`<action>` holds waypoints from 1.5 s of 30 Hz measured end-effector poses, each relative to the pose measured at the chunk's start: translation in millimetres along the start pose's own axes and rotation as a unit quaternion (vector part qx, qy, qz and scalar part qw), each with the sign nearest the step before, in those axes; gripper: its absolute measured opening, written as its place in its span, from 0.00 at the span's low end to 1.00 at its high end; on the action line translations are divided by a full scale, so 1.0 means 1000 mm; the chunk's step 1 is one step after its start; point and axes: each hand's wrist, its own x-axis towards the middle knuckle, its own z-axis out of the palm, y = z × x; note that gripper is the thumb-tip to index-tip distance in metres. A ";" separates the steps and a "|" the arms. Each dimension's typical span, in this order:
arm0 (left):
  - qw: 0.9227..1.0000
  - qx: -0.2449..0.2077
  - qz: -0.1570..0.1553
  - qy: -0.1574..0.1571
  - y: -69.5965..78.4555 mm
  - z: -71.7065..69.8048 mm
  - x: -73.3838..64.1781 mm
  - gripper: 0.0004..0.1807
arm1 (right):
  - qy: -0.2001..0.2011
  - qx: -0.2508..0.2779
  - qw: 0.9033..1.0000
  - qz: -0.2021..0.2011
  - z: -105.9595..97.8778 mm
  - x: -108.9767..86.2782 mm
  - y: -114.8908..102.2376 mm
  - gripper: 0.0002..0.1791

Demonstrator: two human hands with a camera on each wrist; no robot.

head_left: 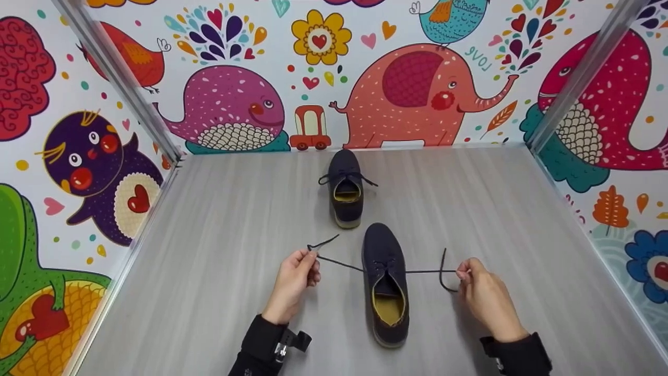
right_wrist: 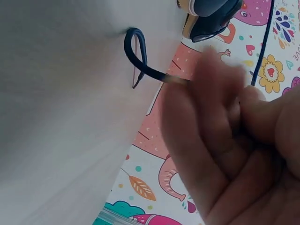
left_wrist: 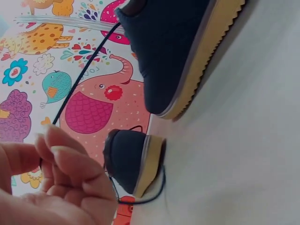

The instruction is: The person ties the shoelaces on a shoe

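Observation:
A dark navy shoe [head_left: 383, 248] with a yellow insole stands on the floor between the hands, toe pointing away. My left hand [head_left: 293, 279] pinches one end of its shoelace [head_left: 342, 262], which stretches taut out to the left; a short tail sticks out past the fingers. On the other side my right hand [head_left: 486, 295] pinches the opposite lace end [head_left: 428, 271], also pulled straight, its loose tail curling near the fingertips. The left wrist view shows the lace [left_wrist: 86, 68] running from the shoe [left_wrist: 173, 51] into the fingers. In the right wrist view a lace tail [right_wrist: 136, 51] hangs in a loop.
A second navy shoe [head_left: 346, 183], its lace tied in a bow, stands farther back by the rear wall. Printed panels with cartoon animals enclose the grey wood-grain surface [head_left: 235, 209] at the back and both sides, with metal strips [head_left: 125, 83] at the corners.

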 end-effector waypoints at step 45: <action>0.929 0.289 0.030 -0.231 0.057 0.134 0.110 0.09 | 0.175 0.478 0.837 0.201 -0.010 0.014 -0.019 0.14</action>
